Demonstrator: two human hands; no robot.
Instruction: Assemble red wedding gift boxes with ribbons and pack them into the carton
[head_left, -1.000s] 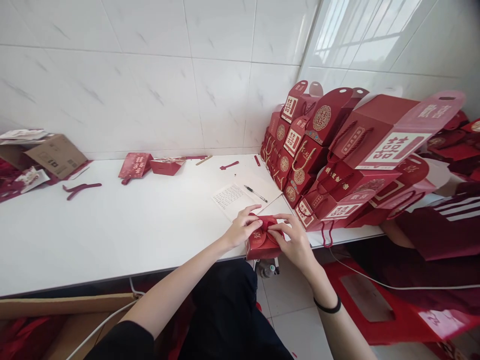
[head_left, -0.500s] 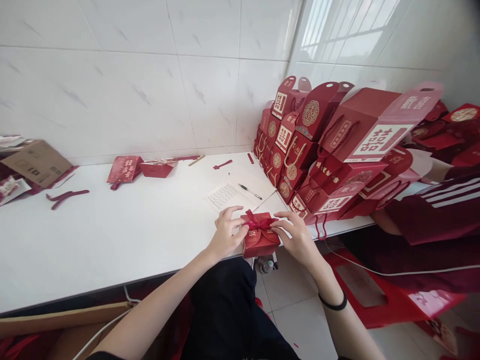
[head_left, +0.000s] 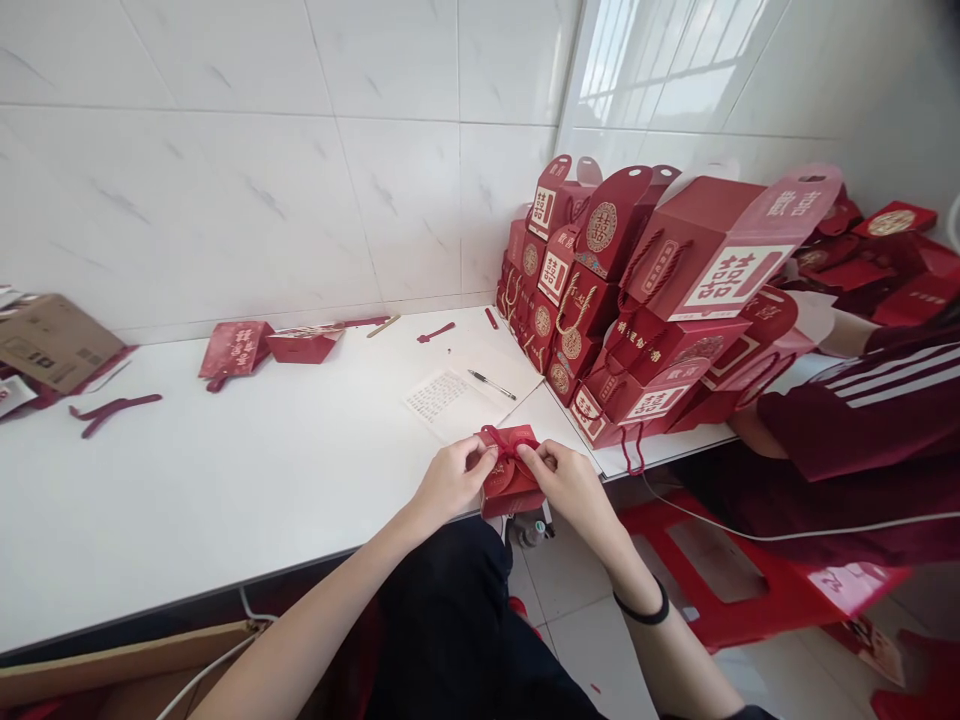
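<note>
A small red gift box (head_left: 513, 497) sits at the front edge of the white table, with a red ribbon bow (head_left: 508, 449) tied on its top. My left hand (head_left: 454, 476) pinches the bow's left side between thumb and fingers. On the right side of the bow, my right hand (head_left: 564, 478) has its thumb and curled fingers closed on the ribbon. The fingertips of both hands are close together above the box.
Red boxes (head_left: 660, 350) are stacked at the right, beside another person's maroon sleeve (head_left: 862, 400). Behind my hands lie a written sheet (head_left: 437, 398) and a pen (head_left: 492, 384). Flat red packets (head_left: 236, 350), a ribbon piece (head_left: 116, 408) and a cardboard box (head_left: 64, 343) are leftward.
Both hands have closed in on the bow, their fingers now curled where they were spread before. The bow's loops look drawn in. The view has shifted slightly to the right.
</note>
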